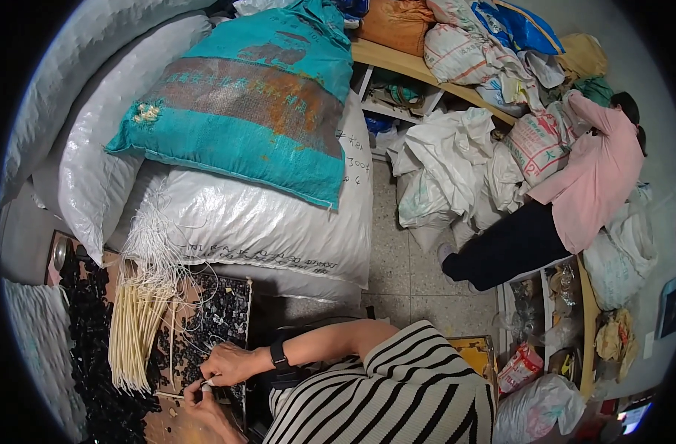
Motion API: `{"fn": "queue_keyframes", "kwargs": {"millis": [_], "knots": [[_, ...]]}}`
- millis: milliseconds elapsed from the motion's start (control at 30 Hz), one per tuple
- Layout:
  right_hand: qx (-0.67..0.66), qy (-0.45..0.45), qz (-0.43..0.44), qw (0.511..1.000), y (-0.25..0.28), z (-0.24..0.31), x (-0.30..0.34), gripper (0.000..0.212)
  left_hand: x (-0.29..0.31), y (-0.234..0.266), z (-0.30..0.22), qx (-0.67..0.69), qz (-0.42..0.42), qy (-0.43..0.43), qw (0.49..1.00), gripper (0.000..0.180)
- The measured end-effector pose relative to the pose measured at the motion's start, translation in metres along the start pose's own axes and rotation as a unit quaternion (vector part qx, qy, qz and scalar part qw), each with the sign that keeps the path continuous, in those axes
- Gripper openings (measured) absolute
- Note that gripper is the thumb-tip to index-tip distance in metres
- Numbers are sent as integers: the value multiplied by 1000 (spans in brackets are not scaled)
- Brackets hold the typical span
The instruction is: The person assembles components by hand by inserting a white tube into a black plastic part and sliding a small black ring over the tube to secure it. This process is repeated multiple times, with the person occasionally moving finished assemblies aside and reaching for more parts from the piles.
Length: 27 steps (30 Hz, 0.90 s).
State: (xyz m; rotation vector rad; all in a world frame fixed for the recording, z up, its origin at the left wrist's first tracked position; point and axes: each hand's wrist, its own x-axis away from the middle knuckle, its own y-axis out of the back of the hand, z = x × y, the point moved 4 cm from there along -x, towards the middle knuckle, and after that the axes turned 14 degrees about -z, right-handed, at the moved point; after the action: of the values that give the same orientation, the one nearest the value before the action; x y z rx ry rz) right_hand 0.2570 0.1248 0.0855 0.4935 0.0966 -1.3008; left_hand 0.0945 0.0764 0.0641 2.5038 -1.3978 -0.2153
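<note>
My left hand and my right hand meet over the right side of a low work board, fingertips close together. The left is closed on a thin cream rod, which sticks out to the left. My right fingers are pinched against the left fingertips; a small dark bit shows there, too small to name. Beyond them lies a bundle of cream rods with white strings trailing from the far ends. Small black pieces lie heaped to the left, and more dark pieces lie to the right.
Large white sacks and a teal sack are stacked beyond the board. On the right, a person in a pink top leans over sacks near wooden shelving. A tiled floor lies between.
</note>
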Motion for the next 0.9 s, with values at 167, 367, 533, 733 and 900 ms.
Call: {"fn": "queue_keyframes", "kwargs": {"millis": [167, 367, 533, 733, 900], "knots": [[-253, -172, 62, 950, -3, -10, -1, 11, 6, -1, -28, -17, 74, -235, 969, 23], [-348, -214, 68, 910, 13, 3, -7, 16, 17, -10, -12, -44, 79, -117, 989, 33], [190, 250, 83, 946, 27, 20, 8, 18, 12, -12, -35, -102, 169, -11, 980, 33], [104, 32, 74, 991, 7, -1, -8, 32, 19, -13, -36, -163, 93, -218, 958, 34], [117, -95, 184, 971, 1, -11, -17, 34, 25, -14, -70, -250, 128, -293, 914, 34]]}}
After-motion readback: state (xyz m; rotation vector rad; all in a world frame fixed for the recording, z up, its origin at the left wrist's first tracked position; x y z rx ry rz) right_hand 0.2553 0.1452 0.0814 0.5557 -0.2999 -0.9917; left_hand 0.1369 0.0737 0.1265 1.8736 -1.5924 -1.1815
